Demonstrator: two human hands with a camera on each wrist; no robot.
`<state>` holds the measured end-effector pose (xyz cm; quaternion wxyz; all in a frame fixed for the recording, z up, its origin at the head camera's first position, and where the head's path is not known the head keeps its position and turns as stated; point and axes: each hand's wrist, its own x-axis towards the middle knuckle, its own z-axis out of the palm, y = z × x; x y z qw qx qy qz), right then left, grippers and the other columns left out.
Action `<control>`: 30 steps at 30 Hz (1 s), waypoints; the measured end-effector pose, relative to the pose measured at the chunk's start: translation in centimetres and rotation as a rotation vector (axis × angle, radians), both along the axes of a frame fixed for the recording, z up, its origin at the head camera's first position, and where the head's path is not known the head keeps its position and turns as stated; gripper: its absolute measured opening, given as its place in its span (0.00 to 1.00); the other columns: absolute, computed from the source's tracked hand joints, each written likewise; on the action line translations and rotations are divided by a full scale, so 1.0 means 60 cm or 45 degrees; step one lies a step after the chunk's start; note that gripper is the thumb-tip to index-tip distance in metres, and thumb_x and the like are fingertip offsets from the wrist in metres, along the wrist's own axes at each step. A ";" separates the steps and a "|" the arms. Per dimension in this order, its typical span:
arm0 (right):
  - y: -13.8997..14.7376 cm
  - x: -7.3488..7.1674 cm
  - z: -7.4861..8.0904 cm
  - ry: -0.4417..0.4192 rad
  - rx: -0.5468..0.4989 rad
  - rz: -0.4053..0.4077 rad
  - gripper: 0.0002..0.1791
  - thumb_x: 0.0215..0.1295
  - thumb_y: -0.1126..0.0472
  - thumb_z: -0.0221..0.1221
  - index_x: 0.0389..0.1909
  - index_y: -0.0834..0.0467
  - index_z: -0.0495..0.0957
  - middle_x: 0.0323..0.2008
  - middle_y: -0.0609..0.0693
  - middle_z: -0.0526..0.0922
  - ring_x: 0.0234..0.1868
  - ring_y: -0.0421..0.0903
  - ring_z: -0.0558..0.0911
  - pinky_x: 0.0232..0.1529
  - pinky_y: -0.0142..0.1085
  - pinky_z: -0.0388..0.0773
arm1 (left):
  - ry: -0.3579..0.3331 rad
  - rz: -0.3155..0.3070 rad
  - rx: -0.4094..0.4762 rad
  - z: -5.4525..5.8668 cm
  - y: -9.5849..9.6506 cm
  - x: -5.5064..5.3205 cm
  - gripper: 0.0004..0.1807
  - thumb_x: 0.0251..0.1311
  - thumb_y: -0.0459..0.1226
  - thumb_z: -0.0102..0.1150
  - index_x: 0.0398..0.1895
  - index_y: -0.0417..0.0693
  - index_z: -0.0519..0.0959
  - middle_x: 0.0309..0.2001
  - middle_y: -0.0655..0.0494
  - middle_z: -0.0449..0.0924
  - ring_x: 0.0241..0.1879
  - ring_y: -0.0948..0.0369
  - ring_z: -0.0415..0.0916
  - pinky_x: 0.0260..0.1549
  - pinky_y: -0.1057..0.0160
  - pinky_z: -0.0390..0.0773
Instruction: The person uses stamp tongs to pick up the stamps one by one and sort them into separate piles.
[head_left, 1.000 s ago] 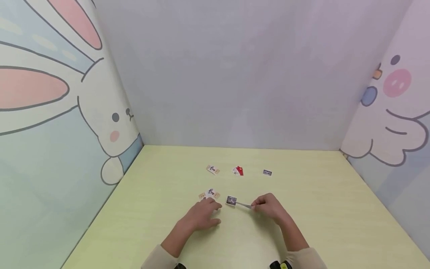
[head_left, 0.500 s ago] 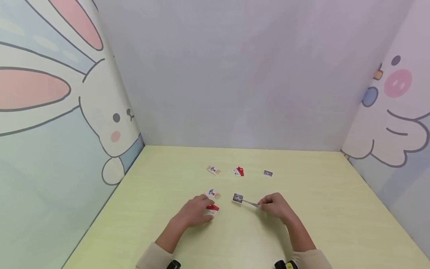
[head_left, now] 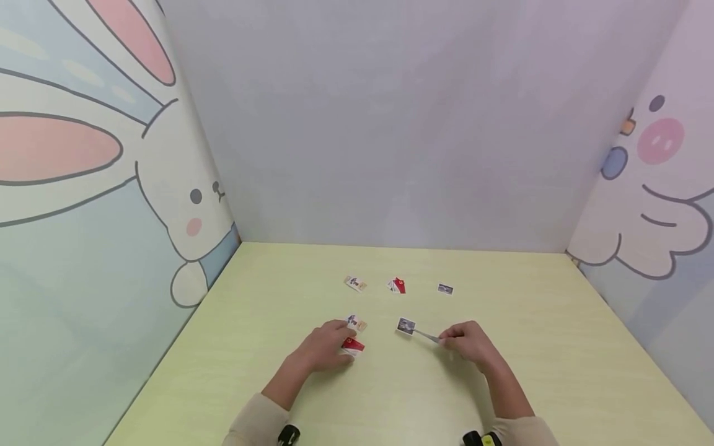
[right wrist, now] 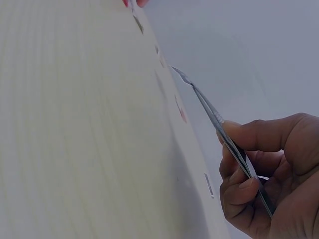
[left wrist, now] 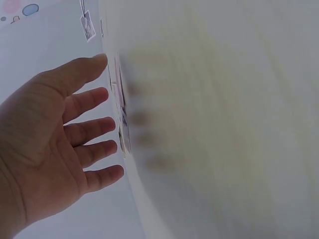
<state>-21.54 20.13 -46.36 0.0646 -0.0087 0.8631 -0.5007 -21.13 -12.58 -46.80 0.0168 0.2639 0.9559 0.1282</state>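
Note:
My right hand (head_left: 471,344) pinches a pair of metal tweezers (right wrist: 212,112) between thumb and fingers. At the tweezers' tips, in the head view, is a small dark picture card (head_left: 406,326) with a white border; the left wrist view shows this card (left wrist: 88,26) hanging off the table from the tips. My left hand (head_left: 322,348) hovers low over the table with relaxed, slightly bent fingers around a red-and-white card group (head_left: 352,347). Just beyond its fingertips is a tan-and-white card group (head_left: 357,323). Whether the fingertips touch the cards is unclear.
Farther back on the pale yellow table (head_left: 530,347) lies a row: tan-and-white cards (head_left: 355,284), fanned red-and-white cards (head_left: 396,285) and a dark picture card (head_left: 445,289). A grey back wall (head_left: 390,136) and cartoon-printed side walls enclose the table.
My right hand has moved right with the tweezers, carrying the dark card along and away from the left hand. My left hand has drawn slightly left, uncovering the red-and-white cards.

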 end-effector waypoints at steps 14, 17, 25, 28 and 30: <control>0.036 0.001 -0.002 -0.018 0.017 -0.060 0.06 0.54 0.71 0.59 0.32 0.69 0.81 0.23 0.50 0.74 0.21 0.44 0.66 0.21 0.34 0.64 | -0.090 0.042 0.069 -0.006 0.010 -0.007 0.30 0.52 0.45 0.65 0.60 0.48 0.73 0.63 0.45 0.63 0.61 0.48 0.60 0.54 0.47 0.66; 0.041 -0.002 0.001 -0.031 -0.018 -0.064 0.06 0.54 0.71 0.59 0.32 0.70 0.81 0.20 0.49 0.72 0.18 0.41 0.64 0.18 0.32 0.63 | -0.111 0.062 0.078 -0.006 0.011 -0.007 0.30 0.53 0.44 0.65 0.61 0.48 0.72 0.63 0.45 0.63 0.61 0.48 0.60 0.54 0.47 0.65; 0.055 -0.018 0.001 -0.084 -0.101 -0.060 0.07 0.57 0.71 0.58 0.35 0.71 0.80 0.12 0.46 0.65 0.12 0.38 0.58 0.15 0.31 0.59 | -0.186 0.113 0.087 -0.009 0.014 -0.005 0.30 0.54 0.44 0.63 0.62 0.50 0.71 0.64 0.44 0.62 0.61 0.47 0.60 0.54 0.47 0.66; 0.061 -0.023 -0.001 -0.086 -0.095 -0.048 0.09 0.57 0.70 0.57 0.36 0.71 0.79 0.12 0.45 0.64 0.12 0.38 0.58 0.16 0.31 0.59 | -0.194 0.119 0.087 -0.010 0.014 -0.003 0.30 0.53 0.44 0.63 0.62 0.50 0.71 0.64 0.44 0.62 0.61 0.47 0.61 0.54 0.47 0.66; 0.064 -0.027 -0.002 -0.098 -0.087 -0.069 0.09 0.57 0.70 0.57 0.36 0.71 0.80 0.12 0.45 0.64 0.12 0.38 0.58 0.16 0.31 0.59 | -0.197 0.121 0.087 -0.010 0.014 -0.001 0.30 0.53 0.44 0.63 0.62 0.49 0.71 0.64 0.44 0.62 0.61 0.48 0.61 0.54 0.47 0.66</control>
